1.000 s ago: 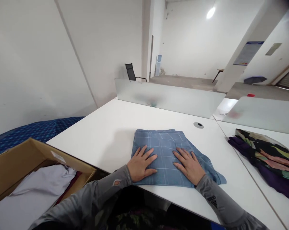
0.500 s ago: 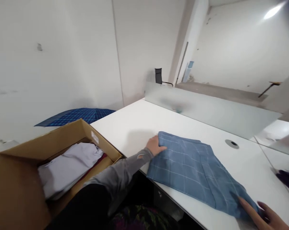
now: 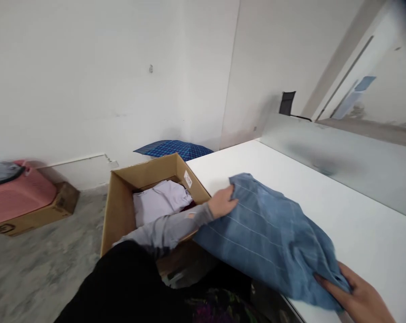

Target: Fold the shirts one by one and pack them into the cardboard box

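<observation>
A folded blue checked cloth is lifted off the white table and hangs over its near edge. My left hand grips the cloth's far left corner, fingers closed on the fabric. At the lower right my right hand holds the cloth's other end from below, fingers curled under it. Just left of the cloth stands an open cardboard box with a folded white garment inside.
A blue checked umbrella lies behind the box by the wall. A pink crate rests on a flat cardboard box at the far left on the grey floor. A frosted divider runs along the table's back; a black chair stands beyond.
Both hands went from lying flat on the cloth to gripping its ends and lifting it leftward toward the box. The view has swung left, bringing the floor and pink crate into sight.
</observation>
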The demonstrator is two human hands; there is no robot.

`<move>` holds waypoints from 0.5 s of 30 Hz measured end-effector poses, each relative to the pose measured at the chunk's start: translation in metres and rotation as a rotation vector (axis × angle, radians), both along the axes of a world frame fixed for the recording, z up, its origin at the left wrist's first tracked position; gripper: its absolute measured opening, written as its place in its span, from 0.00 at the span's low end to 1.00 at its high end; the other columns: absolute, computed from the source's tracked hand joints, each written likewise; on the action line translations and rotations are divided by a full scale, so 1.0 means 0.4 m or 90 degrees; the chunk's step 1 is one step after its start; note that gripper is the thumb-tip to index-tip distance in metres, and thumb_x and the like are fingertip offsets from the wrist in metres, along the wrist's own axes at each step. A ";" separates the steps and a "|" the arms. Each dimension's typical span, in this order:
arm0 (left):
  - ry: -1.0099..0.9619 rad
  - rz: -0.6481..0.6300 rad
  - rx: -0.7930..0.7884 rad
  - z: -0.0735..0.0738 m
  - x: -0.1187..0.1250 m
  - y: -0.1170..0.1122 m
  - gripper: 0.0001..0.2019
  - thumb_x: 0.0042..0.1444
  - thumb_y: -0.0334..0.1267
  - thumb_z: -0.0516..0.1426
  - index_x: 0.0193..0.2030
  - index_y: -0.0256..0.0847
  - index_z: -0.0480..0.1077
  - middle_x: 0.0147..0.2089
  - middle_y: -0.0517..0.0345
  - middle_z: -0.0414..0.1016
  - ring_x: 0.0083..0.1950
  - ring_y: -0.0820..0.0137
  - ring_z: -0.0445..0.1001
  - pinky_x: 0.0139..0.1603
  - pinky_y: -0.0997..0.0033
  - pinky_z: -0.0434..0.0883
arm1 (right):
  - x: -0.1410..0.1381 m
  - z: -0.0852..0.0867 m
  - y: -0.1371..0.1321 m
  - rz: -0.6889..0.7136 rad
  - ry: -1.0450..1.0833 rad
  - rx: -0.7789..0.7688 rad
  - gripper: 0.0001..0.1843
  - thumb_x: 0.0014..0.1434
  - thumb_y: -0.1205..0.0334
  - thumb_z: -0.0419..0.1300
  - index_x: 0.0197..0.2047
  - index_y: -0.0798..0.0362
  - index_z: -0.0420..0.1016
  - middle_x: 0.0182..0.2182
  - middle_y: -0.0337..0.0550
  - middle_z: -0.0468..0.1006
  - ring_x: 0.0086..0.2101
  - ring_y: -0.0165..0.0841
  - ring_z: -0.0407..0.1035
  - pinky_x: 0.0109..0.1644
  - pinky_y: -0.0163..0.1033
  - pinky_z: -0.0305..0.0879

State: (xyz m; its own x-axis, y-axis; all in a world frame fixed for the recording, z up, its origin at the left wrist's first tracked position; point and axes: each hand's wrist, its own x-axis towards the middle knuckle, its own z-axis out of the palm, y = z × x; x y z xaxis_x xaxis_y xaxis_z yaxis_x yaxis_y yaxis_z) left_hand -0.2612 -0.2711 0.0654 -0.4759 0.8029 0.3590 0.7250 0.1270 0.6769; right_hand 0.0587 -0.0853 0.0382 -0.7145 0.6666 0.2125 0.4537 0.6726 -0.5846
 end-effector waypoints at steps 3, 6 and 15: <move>0.012 0.167 0.008 0.061 -0.111 -0.216 0.19 0.55 0.38 0.53 0.53 0.35 0.65 0.51 0.48 0.75 0.52 0.59 0.73 0.57 0.60 0.67 | -0.233 0.059 -0.051 0.117 0.006 -0.022 0.15 0.51 0.47 0.59 0.36 0.49 0.74 0.30 0.38 0.78 0.33 0.39 0.72 0.34 0.39 0.69; 0.056 0.341 0.050 0.102 -0.192 -0.419 0.21 0.56 0.42 0.53 0.54 0.35 0.66 0.52 0.49 0.74 0.53 0.59 0.72 0.58 0.60 0.66 | -0.476 0.120 -0.139 0.264 0.068 0.036 0.13 0.52 0.49 0.58 0.28 0.50 0.68 0.23 0.36 0.70 0.28 0.33 0.65 0.32 0.36 0.62; 0.054 0.637 -0.429 -0.065 -0.458 -0.707 0.24 0.58 0.49 0.52 0.53 0.30 0.66 0.49 0.37 0.75 0.51 0.52 0.74 0.49 0.58 0.71 | -0.965 0.043 -0.322 0.361 -0.054 0.238 0.20 0.51 0.63 0.62 0.48 0.56 0.68 0.58 0.58 0.65 0.51 0.47 0.63 0.50 0.46 0.65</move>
State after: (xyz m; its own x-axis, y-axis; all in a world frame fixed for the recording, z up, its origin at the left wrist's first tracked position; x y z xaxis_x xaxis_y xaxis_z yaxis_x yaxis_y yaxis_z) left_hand -0.4443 -0.5540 0.0395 -0.9888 0.1315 0.0710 0.1438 0.9661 0.2142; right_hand -0.3273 -0.2141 0.0552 -0.9560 0.0775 0.2828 0.0060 0.9695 -0.2451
